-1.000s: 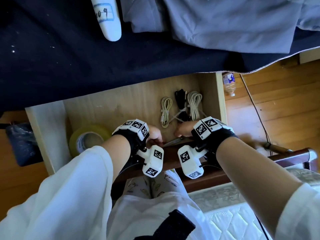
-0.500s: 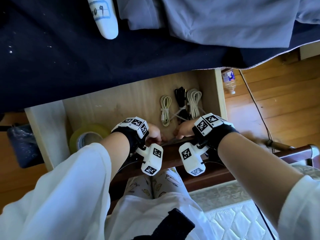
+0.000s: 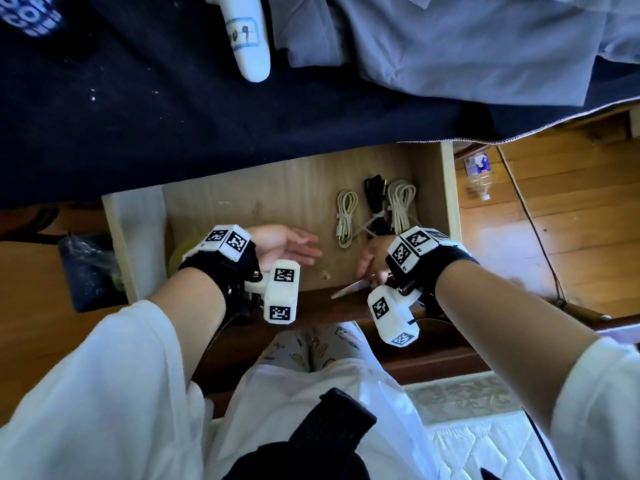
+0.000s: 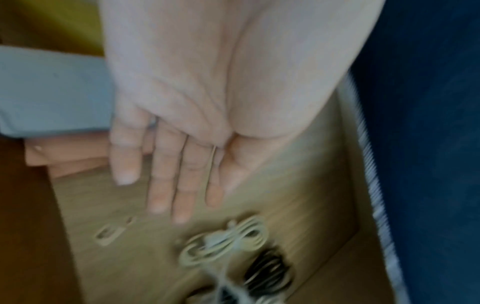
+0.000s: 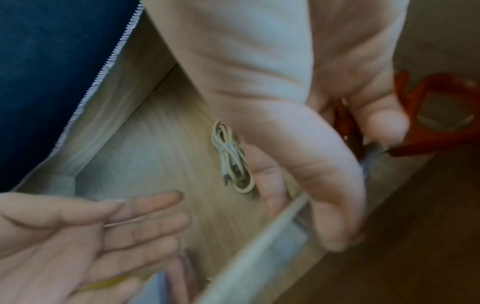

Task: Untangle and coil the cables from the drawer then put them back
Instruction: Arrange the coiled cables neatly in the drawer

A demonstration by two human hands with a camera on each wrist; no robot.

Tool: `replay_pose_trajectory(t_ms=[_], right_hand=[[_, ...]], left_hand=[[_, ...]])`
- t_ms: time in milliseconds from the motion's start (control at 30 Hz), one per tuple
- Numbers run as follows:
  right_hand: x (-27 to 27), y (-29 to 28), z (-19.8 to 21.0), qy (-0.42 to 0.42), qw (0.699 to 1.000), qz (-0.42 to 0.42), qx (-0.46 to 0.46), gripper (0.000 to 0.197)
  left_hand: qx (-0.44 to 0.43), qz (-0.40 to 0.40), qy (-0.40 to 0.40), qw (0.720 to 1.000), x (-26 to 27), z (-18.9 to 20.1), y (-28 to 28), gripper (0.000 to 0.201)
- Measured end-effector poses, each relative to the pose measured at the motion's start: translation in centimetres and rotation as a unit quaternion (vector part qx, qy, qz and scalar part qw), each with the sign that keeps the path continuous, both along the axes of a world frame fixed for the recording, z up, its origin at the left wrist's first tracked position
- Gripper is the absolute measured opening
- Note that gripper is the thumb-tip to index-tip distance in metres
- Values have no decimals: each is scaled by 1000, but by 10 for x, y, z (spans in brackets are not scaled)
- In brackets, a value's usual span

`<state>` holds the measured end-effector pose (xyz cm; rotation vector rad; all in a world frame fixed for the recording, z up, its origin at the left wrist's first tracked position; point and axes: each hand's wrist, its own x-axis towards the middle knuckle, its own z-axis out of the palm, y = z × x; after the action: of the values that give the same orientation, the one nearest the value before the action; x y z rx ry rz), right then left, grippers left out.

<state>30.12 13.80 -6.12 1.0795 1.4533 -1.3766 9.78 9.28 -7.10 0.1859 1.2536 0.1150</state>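
Note:
Three tied coils lie at the right of the open wooden drawer (image 3: 277, 188): a cream cable (image 3: 346, 216), a black cable (image 3: 374, 199) and a white cable (image 3: 401, 206). My left hand (image 3: 291, 247) hovers over the drawer floor, palm up and fingers straight; in the left wrist view a thin pale strip (image 4: 211, 164) lies across the left hand's fingers (image 4: 168, 174). My right hand (image 3: 372, 258) grips scissors (image 3: 349, 289) at the drawer's front edge. The right wrist view shows the scissors' red handle (image 5: 436, 139), the blade (image 5: 259, 246) and the cream cable (image 5: 231, 160) beyond.
A yellow tape roll (image 3: 176, 251) sits in the drawer behind my left wrist. Dark cloth (image 3: 173, 116) covers the tabletop, with a white object (image 3: 247, 36) and grey fabric (image 3: 450, 46) on it. A plastic bottle (image 3: 478, 174) and a cord (image 3: 533, 230) lie on the floor at right.
My hands were close together at the drawer's front edge, left fingers curled. The left hand has opened and moved away to the left; the right still holds the scissors.

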Motion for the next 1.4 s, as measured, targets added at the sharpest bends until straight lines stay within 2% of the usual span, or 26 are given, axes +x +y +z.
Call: replay_pose_trajectory(t_ms=[100,167,200,267,333,433,533,633,733,767,833,900,967,1000,1133,1200,1233,1300,1333,1400], right_hand=[[-4,2,16,33,992,-124,15,24],[-11,7,26,56,971,-233,-2,13],[-15,10,31,70,955,-287,11,8],[-25,12,34,106,924,-366,40,14],[-41,12,32,133,907,-400,22,18],[-65,7,20,124,919,-373,25,4],[-79,6,0,112,926,-359,18,11],[-84,5,-12,83,944,-320,11,6],[-93,1,-23,32,956,-288,44,15],[-94,1,-27,23,961,-268,66,12],[-97,-1,-33,11,971,-212,107,12],[-100,-2,-37,-8,965,-248,81,18],[-99,-3,-37,-20,943,-331,31,4],[-98,-2,-36,-29,936,-350,27,11],[-94,-3,-26,-38,932,-359,15,17],[-86,1,-17,-35,925,-379,4,17],[-80,5,-9,-27,918,-395,19,15],[-60,16,-1,14,910,-391,138,12],[-50,23,2,27,906,-367,209,20],[-28,35,7,-3,908,-288,304,40]], left_hand=[[29,107,4,994,-25,19,-4,32],[51,162,-1,986,-39,30,-9,32],[66,174,2,983,-43,35,-12,31],[93,179,16,979,-47,42,-18,30],[110,152,33,982,-46,42,-21,28],[102,104,57,988,-44,31,-23,33],[73,88,80,990,-50,19,-28,39],[10,90,95,991,-60,11,-34,35],[-50,80,77,993,-68,8,-42,27],[-55,83,74,992,-67,7,-43,28],[-47,104,76,991,-68,5,-43,42],[-72,103,70,990,-70,5,-41,47],[-87,101,68,989,-70,6,-40,43],[-87,104,73,988,-70,6,-39,42],[-69,96,85,989,-66,11,-34,36],[-35,98,98,990,-62,8,-30,25],[-13,106,98,989,-57,8,-24,20],[26,98,91,991,-42,13,-7,19],[47,99,84,990,-33,16,2,21],[85,98,69,989,-10,21,23,22]])
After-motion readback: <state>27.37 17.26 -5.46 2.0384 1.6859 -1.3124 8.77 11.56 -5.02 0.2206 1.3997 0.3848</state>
